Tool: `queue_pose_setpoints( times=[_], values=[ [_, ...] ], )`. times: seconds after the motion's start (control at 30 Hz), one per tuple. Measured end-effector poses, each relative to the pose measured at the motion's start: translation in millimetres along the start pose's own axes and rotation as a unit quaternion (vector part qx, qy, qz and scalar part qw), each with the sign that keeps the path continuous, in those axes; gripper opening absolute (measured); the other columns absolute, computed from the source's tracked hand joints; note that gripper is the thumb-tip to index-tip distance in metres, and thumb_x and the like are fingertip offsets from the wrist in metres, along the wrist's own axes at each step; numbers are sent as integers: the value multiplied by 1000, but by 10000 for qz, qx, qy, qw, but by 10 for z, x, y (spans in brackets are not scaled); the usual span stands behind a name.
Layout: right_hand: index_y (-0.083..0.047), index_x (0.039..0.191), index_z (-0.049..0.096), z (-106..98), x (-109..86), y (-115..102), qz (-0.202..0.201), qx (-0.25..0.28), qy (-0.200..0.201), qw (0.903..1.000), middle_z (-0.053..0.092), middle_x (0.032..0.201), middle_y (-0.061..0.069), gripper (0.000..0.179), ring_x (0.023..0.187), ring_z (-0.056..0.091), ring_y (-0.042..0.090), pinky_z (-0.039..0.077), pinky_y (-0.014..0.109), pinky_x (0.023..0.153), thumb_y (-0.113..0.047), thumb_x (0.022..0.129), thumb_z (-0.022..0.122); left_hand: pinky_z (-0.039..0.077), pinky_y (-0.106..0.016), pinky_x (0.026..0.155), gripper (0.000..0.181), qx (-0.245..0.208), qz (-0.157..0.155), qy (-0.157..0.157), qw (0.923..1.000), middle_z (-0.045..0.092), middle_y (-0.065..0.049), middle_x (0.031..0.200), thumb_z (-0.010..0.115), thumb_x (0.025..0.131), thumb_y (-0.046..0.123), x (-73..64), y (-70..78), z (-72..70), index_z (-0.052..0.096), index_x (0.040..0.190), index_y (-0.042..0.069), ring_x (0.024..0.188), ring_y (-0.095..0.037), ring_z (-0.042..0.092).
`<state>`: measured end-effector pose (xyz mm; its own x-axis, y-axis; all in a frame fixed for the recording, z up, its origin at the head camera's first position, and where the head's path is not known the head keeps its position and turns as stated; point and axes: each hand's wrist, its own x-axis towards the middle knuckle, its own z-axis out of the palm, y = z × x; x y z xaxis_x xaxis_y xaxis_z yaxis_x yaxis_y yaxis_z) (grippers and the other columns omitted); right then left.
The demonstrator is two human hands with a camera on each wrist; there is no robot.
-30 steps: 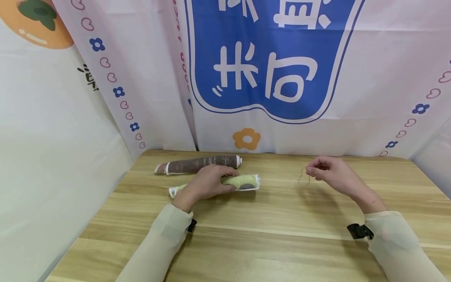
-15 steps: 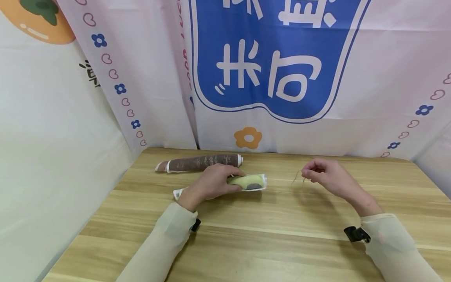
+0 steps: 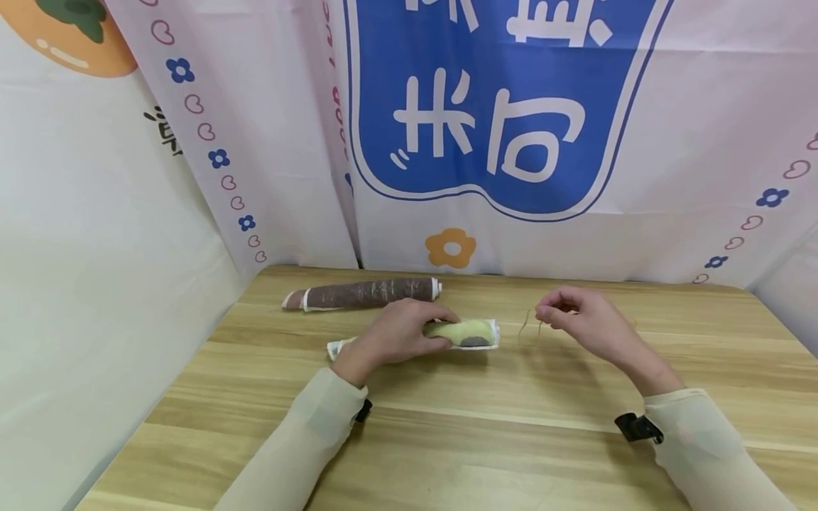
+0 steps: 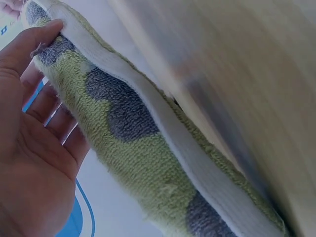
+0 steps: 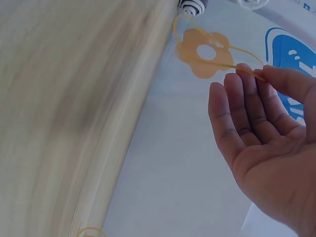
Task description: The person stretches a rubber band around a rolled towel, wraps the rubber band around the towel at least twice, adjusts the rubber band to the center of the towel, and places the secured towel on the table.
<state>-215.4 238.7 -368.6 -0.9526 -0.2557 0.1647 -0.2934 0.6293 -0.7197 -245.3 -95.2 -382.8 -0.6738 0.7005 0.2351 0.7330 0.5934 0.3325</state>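
My left hand [image 3: 399,330] grips a rolled green towel [image 3: 476,332] with grey patches and a white edge, low over the table. In the left wrist view, the thumb lies across the upper end of this towel [image 4: 133,128], the fingers behind it. To the right, my right hand [image 3: 588,319] pinches a thin yellow rubber band [image 5: 212,63] between thumb and fingertips. The band dangles as a loose loop, pointing toward the towel's right end but apart from it. Part of the towel's left half is hidden under my left hand.
A rolled dark brown towel [image 3: 371,292] with white edges lies behind the green one, near the table's back edge. Another yellow loop [image 5: 90,229] shows at the bottom of the right wrist view. A printed curtain [image 3: 396,234] hangs behind the wooden table [image 3: 447,440].
My left hand has moved right with the green towel, and my right hand has moved left with the rubber band. The gap between them has narrowed. The brown towel stays put.
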Motion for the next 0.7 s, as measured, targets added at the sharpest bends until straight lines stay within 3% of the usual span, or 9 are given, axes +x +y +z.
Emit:
queue_pose_setpoints(
  times=[0.17, 0.7],
  values=[
    [-8, 112, 75, 57, 0, -34, -115, -1, 113, 9999, 74, 102, 7, 21, 91, 66, 20, 55, 32, 74, -27, 106, 70, 54, -30, 75, 31, -18, 119, 55, 9999, 77, 5, 112, 84, 95, 26, 25, 32, 67, 77, 123, 17, 83, -7, 65],
    [-7, 108, 75, 253, -21, -164, -378, 470, 416, 9973, 75, 105, 8, 15, 92, 69, 21, 57, 28, 77, -21, 105, 72, 55, -26, 77, 30, 195, 333, 279, 9989, 78, 5, 110, 87, 91, 23, 70, 145, 179, 78, 119, 17, 88, -6, 69]
  ],
)
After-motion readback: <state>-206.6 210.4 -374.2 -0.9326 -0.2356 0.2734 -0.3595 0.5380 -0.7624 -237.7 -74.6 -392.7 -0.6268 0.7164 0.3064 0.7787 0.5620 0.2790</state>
